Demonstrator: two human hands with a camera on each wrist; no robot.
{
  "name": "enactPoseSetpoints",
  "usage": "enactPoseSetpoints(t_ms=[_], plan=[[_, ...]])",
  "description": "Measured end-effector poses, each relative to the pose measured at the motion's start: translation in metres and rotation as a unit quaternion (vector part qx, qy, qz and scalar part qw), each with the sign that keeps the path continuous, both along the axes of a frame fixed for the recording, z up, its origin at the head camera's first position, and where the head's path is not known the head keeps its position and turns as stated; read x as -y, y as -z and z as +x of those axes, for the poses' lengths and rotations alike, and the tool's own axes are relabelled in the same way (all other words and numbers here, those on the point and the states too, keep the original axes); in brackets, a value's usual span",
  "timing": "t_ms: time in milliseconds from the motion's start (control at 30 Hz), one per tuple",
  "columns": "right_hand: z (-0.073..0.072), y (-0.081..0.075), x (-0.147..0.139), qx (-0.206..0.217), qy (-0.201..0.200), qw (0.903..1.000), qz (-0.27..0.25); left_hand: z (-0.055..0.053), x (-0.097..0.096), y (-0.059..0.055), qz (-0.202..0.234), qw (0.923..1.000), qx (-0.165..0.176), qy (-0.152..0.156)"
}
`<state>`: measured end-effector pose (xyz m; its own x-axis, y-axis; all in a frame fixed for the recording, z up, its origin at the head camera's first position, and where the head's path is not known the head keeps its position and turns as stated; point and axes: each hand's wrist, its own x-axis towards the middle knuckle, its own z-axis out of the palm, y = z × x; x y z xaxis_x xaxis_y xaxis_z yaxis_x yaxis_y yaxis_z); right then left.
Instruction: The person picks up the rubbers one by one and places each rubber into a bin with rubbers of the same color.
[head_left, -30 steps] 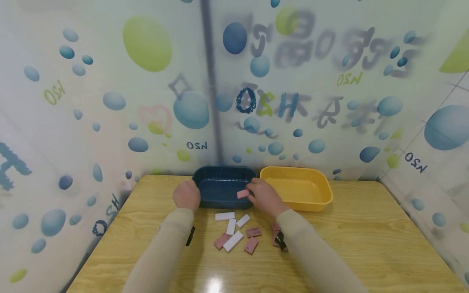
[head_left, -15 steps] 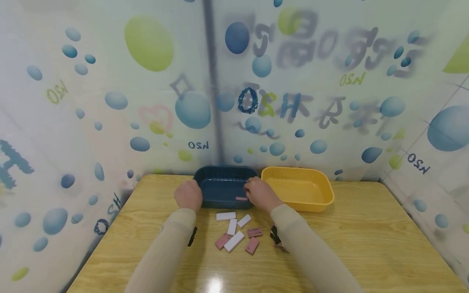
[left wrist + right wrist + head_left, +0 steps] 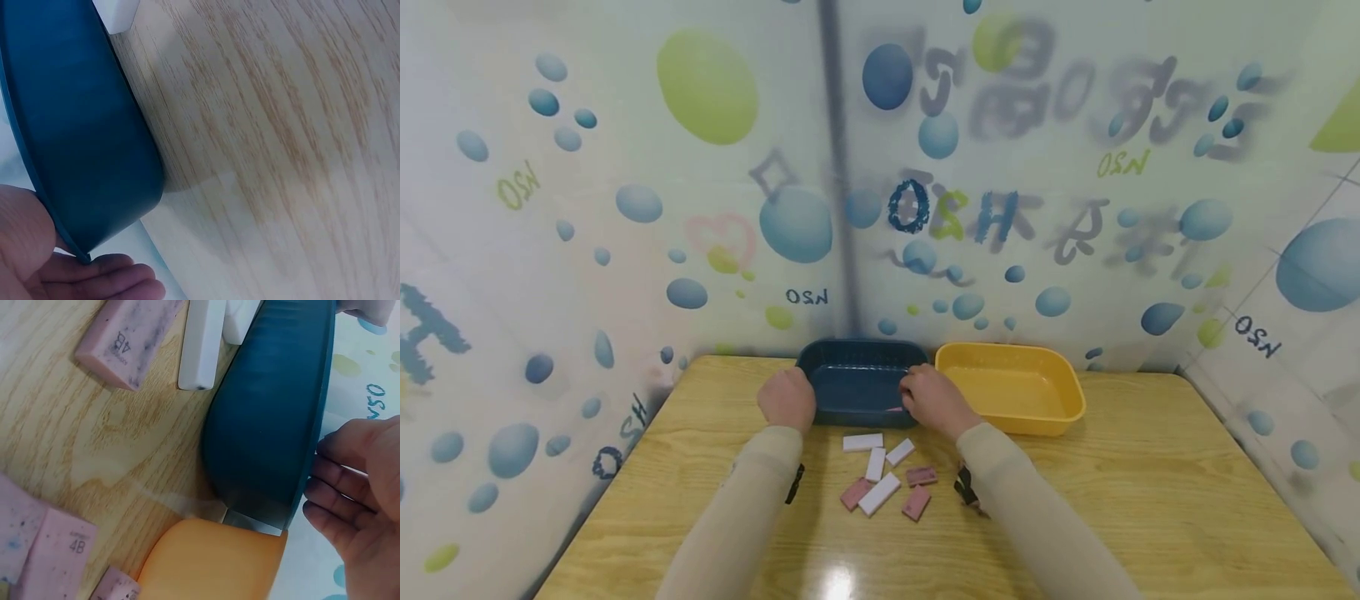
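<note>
Landmark: blue tray (image 3: 853, 417), one, at the back of the wooden table (image 3: 1165, 483).

Item, left hand (image 3: 787, 400): at the left end of the blue tray, rim pinched between thumb and fingers. Reads as a steadying hold.

Item, right hand (image 3: 938, 402): over the right end of the blue tray, fingers bent, fingertips partly hidden behind its rim — whether they pinch anything cannot be told.

Item, small pink piece (image 3: 894, 409): only a sliver shows, just inside the front wall of the blue tray, next to the right fingertips. Held or lying free: unclear.

Item, white blocks (image 3: 879, 494), four: loose on the table in front of the blue tray.

Item, pink erasers (image 3: 916, 503), three: in front of the blue tray, one touching a white block. More pink erasers (image 3: 53, 556), marked 4B in the right wrist view, lie forward and right of it.

Item, yellow tray (image 3: 1022, 423): just right of the blue tray.

Step, as judged: setting the pink piece down inside the blue tray. Next move would call for parting the right fingers if they hold it, then lifting them clear of the rim — the left grip staying firm so that the tray does not slide.
</note>
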<state>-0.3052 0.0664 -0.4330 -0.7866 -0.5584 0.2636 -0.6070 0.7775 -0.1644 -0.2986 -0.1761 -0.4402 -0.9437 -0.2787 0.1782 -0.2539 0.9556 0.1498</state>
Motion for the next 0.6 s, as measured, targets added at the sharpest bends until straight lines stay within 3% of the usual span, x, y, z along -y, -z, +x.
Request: enactPoseSetpoints(t_ms=[600], plan=[[0.025,0.006,-0.024,-0.043,0.012,0.9905,-0.130,-0.004,0.001,0.004,-0.015,0.9999,0.003,-0.002]])
